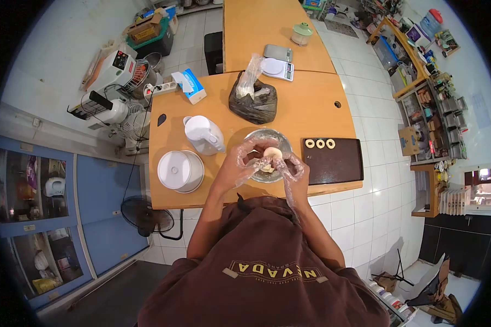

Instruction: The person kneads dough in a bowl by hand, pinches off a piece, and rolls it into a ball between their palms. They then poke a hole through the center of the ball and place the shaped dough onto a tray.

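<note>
Both my hands wear clear plastic gloves and meet over a metal bowl (267, 132). A small pale round of dough (273, 153) sits between my fingertips. My left hand (248, 162) holds it from the left, fingers curled. On the other side, my right hand (293, 169) grips it with bent fingers. More pale dough (268, 168) shows just below the round, partly hidden by my fingers. To the right of the bowl lies a dark baking tray (333, 165) with dough rings (321, 144) in a row along its back edge.
Left of the bowl stand a white pitcher (201, 133) and a round lidded white container (175, 170). Behind it are a black plastic bag (259, 109), a white scale (284, 72), a tissue pack (192, 87) and a green-lidded jar (301, 34).
</note>
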The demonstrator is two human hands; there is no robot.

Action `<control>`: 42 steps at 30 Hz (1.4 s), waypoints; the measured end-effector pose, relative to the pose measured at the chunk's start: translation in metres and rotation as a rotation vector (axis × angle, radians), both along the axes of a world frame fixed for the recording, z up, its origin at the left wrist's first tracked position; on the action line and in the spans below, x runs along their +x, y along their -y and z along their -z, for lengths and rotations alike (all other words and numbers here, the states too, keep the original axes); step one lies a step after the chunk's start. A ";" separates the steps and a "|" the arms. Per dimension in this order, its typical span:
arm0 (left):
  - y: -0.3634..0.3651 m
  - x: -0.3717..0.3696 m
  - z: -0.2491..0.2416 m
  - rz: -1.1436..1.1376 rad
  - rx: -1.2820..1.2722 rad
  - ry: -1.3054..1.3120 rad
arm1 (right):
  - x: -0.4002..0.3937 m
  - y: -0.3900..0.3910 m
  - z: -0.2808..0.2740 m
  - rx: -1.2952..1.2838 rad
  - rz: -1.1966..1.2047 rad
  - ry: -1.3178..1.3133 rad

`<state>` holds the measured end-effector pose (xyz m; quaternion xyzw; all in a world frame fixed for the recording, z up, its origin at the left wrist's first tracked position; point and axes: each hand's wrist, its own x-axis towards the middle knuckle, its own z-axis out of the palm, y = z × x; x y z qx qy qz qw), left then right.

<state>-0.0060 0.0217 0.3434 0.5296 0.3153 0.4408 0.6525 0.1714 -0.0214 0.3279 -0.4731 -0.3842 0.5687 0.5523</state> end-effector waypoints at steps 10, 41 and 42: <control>0.006 0.002 0.004 -0.110 -0.006 -0.046 | -0.001 -0.003 0.005 0.031 -0.018 0.036; -0.009 -0.012 -0.003 0.001 0.015 -0.039 | -0.008 -0.013 0.007 0.004 -0.049 0.049; -0.007 -0.008 -0.004 -0.016 -0.027 0.001 | -0.008 -0.013 0.008 0.001 -0.027 0.059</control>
